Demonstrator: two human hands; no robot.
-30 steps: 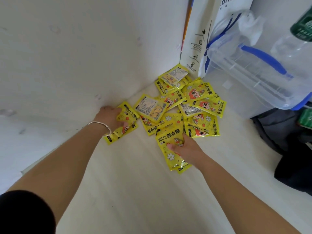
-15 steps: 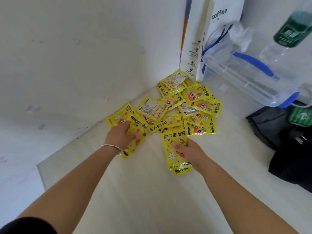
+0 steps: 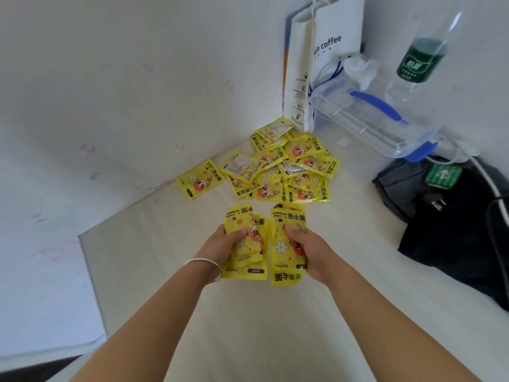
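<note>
Left sheaf of hand-warmer sachets (image 3: 239,217), held near me above the pale surface (image 3: 248,326): fanned and uneven, so a sachet could, I judge, slip out from under my thumb. My left hand (image 3: 220,245) clasps it, fingers curled beneath. My right hand (image 3: 311,249) pinches the right sheaf (image 3: 289,219) likewise. The remaining pile (image 3: 289,172) lies farther off, by the wall (image 3: 137,92).

Left hand (image 3: 223,244): fingers hidden under the left-hand packets (image 3: 245,260), only the thumb shows; number of packets in the fan unclear. Right hand (image 3: 311,252): fingers behind the right-hand packets (image 3: 286,244); count uncertain. Loose pile (image 3: 278,172), centre: overlapping, lower packets mostly covered, back-label print too small to read. Paper bag (image 3: 336,23), top centre: cut by the upper edge, first letters of its wording hidden. Bottle (image 3: 421,59), upper right: neck smeared, label illegible. Dark bag (image 3: 454,230) runs off the right edge.
</note>
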